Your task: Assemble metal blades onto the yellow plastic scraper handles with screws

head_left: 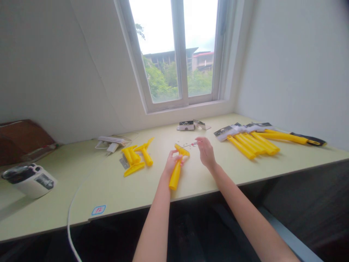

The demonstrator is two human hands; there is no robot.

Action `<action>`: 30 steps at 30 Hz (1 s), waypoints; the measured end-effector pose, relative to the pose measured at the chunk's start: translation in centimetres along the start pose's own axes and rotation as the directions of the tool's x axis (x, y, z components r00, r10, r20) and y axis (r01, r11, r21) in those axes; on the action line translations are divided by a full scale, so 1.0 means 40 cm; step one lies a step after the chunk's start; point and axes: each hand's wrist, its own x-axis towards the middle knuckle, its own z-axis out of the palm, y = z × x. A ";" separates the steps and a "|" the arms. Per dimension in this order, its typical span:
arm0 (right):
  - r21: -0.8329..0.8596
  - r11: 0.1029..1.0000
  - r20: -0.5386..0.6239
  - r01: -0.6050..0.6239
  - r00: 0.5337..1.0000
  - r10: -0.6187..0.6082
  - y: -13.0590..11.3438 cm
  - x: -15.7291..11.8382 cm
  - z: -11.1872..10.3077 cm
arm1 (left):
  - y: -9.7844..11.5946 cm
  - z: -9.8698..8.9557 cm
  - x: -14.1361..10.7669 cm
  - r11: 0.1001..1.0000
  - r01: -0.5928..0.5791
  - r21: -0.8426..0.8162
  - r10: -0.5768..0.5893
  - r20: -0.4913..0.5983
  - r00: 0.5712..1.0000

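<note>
- My left grip point(171, 163) is closed around a yellow plastic knife handle point(174, 177). The long end of the handle sticks out below my hand, at 6 o'clock.
- A short yellow piece point(181, 150) sits at the top of my left fingers. I cannot tell if it is joined to the handle.
- My right grip point(206, 153) is up in the air, a little open, with the fingers bent.
- A thin metal pin point(189, 145) pokes out from the short yellow piece toward my right fingers point(200, 140). I cannot tell if my right grip has hold of it.
- Tiny bits point(180, 140) lie on the counter point(89, 185) just past my hands.
- A small heap of yellow knife parts point(136, 156) lies at 10 o'clock, with a gray metal piece point(124, 163) at its edge.
- A row of yellow knives point(251, 145) lies at 2 o'clock, with white and black wrappers point(234, 130) at their far end.
- A black and yellow knife point(308, 139) lies past that row.
- Small cards point(191, 125) sit at 12 o'clock, under the window point(182, 54).
- White papers point(111, 142) sit at 11 o'clock.
- A white pot with a dark lid point(29, 180) stands at 9 o'clock.
- A brown flat thing point(21, 142) leans by the wall beyond the pot.
- A white cord point(69, 218) runs off the front of the counter.
</note>
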 end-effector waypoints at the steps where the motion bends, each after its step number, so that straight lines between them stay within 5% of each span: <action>1: 0.001 1.000 -0.006 0.017 1.000 -0.017 -0.002 0.001 0.000 | 0.000 0.000 0.001 1.000 0.000 0.002 0.000 -0.003 1.000; 11: -0.011 0.987 -0.105 -0.159 0.982 0.157 -0.001 -0.004 0.004 | 0.001 0.000 0.001 1.000 -0.007 -0.006 0.007 -0.012 1.000; 19: -0.009 0.999 -0.022 -0.048 0.999 0.047 0.000 -0.003 0.002 | 0.009 0.005 -0.006 1.000 -0.007 -0.016 0.007 0.003 1.000; 25: -0.023 0.988 -0.056 -0.150 0.987 0.148 0.002 -0.009 0.001 | 0.010 0.006 -0.006 1.000 0.002 -0.013 -0.002 0.001 1.000; 30: -0.035 0.993 -0.003 -0.110 0.994 0.110 0.006 -0.008 0.002 | 0.010 0.006 -0.006 1.000 -0.002 0.000 0.002 -0.003 1.000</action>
